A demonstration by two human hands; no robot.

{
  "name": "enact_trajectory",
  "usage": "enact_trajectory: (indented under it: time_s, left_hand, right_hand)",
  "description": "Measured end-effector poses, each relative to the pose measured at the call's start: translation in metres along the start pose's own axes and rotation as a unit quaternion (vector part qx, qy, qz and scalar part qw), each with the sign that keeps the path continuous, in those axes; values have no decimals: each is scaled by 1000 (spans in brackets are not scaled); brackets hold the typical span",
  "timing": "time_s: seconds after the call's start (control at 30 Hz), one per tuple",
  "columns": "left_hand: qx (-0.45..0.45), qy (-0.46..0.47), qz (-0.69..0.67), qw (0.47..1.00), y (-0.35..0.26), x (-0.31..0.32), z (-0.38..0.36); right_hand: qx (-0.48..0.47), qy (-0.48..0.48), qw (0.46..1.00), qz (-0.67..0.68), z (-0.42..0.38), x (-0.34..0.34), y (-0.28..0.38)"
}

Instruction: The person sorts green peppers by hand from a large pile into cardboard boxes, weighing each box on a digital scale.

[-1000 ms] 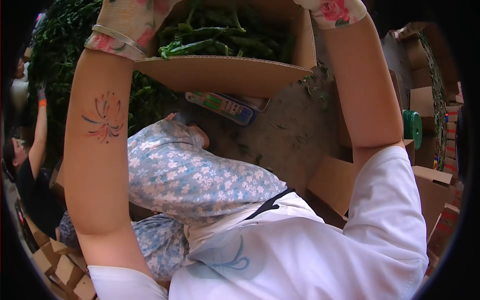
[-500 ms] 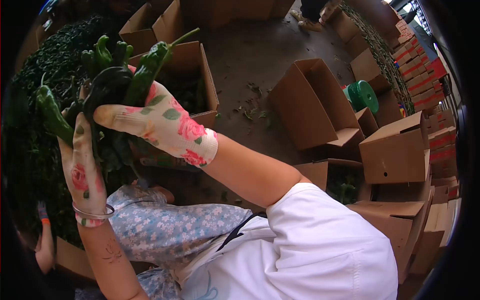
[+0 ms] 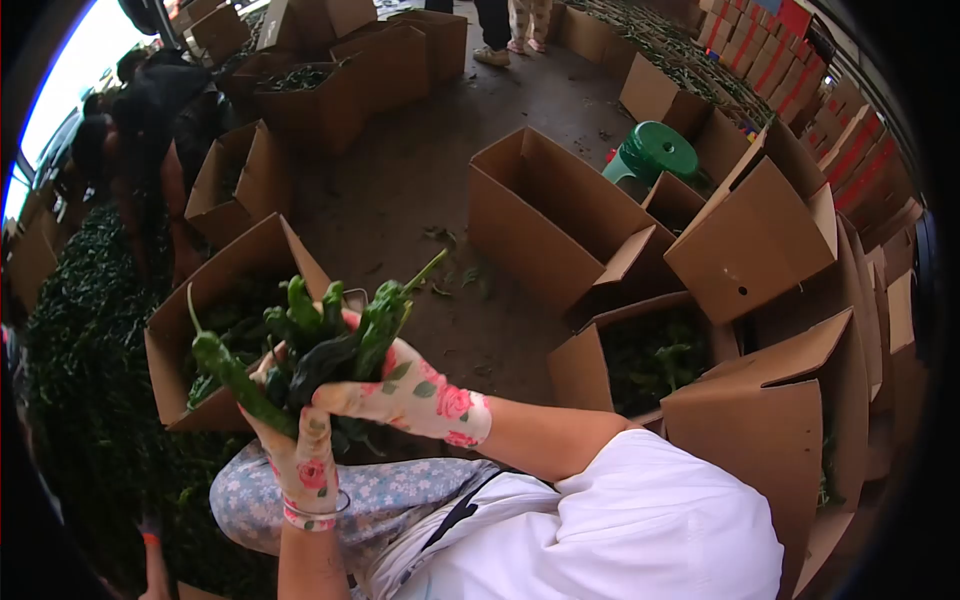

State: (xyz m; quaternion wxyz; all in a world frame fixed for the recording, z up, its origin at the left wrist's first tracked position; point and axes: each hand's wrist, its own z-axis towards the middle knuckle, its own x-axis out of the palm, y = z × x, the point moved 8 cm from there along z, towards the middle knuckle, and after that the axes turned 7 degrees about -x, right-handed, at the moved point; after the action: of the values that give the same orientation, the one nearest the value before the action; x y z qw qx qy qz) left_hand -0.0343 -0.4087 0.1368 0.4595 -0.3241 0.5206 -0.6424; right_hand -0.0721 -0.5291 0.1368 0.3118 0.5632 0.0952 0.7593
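A bunch of long green peppers [image 3: 322, 350] is held between my two gloved hands. My left hand [image 3: 303, 452], in a rose-patterned glove with a bracelet at the wrist, closes round the bunch from below. From the other side my right hand [image 3: 425, 395], gloved the same way, wraps round the peppers with its thumb across them. Stems and curled tips stick out above my fingers. Just beyond the bunch is an open cardboard box [image 3: 165, 345] with green peppers inside; the hands hide part of it.
A large heap of green peppers [image 3: 80, 400] lies at the left, with a co-worker's hand there. Open cardboard boxes [image 3: 540, 220] stand right, some holding peppers. A green stool [image 3: 660, 150] is among them. People are at the far left and far back.
In the picture, both hands with the peppers have shifted down and right, closer to my knee. The view has tilted up, showing more boxes and people behind. The grip looks the same.
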Motion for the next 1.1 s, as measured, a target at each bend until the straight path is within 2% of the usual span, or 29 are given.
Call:
enact_trajectory:
  time_s: [0.03, 0.1, 0.17, 0.2, 0.23, 0.3, 0.37, 0.4, 0.43, 0.47, 0.5, 0.53, 0.57, 0.6, 0.63, 0.67, 0.7, 0.73, 0.8, 0.83, 0.9, 0.93, 0.97, 1.0, 1.03, 1.1]
  left_hand:
    - [-27, -32, 30, 999, 8, -13, -9]
    - [-70, -65, 73, 993, 12, -34, -25]
    - [-58, -88, 83, 991, 6, -51, -34]
    - [-58, -89, 73, 992, 3, -57, -38]
    - [-71, -116, 75, 988, 1, -65, -48]
    - [-35, -124, 96, 987, -7, -81, -59]
    - [-30, -97, 112, 989, -16, -92, -72]
    - [-37, -151, 45, 987, -30, -84, -85]
    - [-61, -156, -55, 984, -39, -80, -92]
    - [-48, -151, -67, 985, -45, -90, -101]
    - [-32, -182, -27, 982, -34, -111, -128]
    - [-64, -215, 19, 974, -46, -115, -149]
    - [-54, -261, 66, 962, -57, -121, -173]
    - [11, -291, 144, 946, -71, -129, -193]
    - [27, -356, 156, 921, -78, -134, -224]
    - [49, -400, 125, 906, -85, -140, -251]
    - [47, -448, 99, 887, -87, -144, -280]
    - [37, -492, 87, 866, -112, -133, -267]
    - [50, -575, 55, 815, -104, -150, -338]
    - [80, -593, 17, 801, -100, -149, -364]
    - [148, -649, -49, 745, -116, -140, -411]
    - [153, -666, -44, 729, -126, -133, -428]
    - [112, -710, 17, 695, -140, -137, -407]
    - [94, -739, 62, 664, -153, -124, -436]
    - [97, -752, 69, 648, -163, -120, -444]
    - [72, -790, 125, 596, -181, -115, -448]
  right_hand:
    - [39, 8, 999, 24, -5, 0, -13]
    - [47, 42, 998, 19, -9, 2, -41]
    - [54, 22, 998, 3, -13, 8, -62]
    - [16, 42, 999, -11, -11, 16, -61]
    - [37, 55, 996, -61, -15, 20, -66]
    - [31, 68, 997, -23, -20, 35, -71]
    - [92, 123, 987, -38, -25, 54, -77]
    - [86, 120, 988, -51, -28, 64, -80]
    - [173, 140, 975, -7, -34, 76, -91]
    - [179, 150, 967, 101, -37, 97, -94]
    - [225, 158, 960, 44, -50, 93, -118]
    - [257, 190, 947, -10, -60, 105, -122]
    - [397, 129, 886, 202, -81, 91, -149]
    - [273, 309, 905, -102, -92, 74, -165]
    - [268, 229, 935, -39, -99, 120, -161]
    - [244, 391, 887, -36, -111, 133, -167]
    - [151, 453, 868, -132, -126, 169, -167]
    - [218, 464, 855, -82, -109, 193, -152]
    - [338, 488, 804, -36, -160, 211, -204]
    - [365, 484, 794, -48, -177, 206, -228]
    - [482, 443, 755, 2, -226, 244, -234]
    - [449, 526, 722, -3, -245, 264, -227]
    - [424, 593, 684, 11, -224, 277, -231]
    - [391, 651, 650, -2, -251, 289, -224]
    - [396, 662, 636, 10, -259, 297, -225]
    - [525, 569, 627, 81, -257, 302, -238]
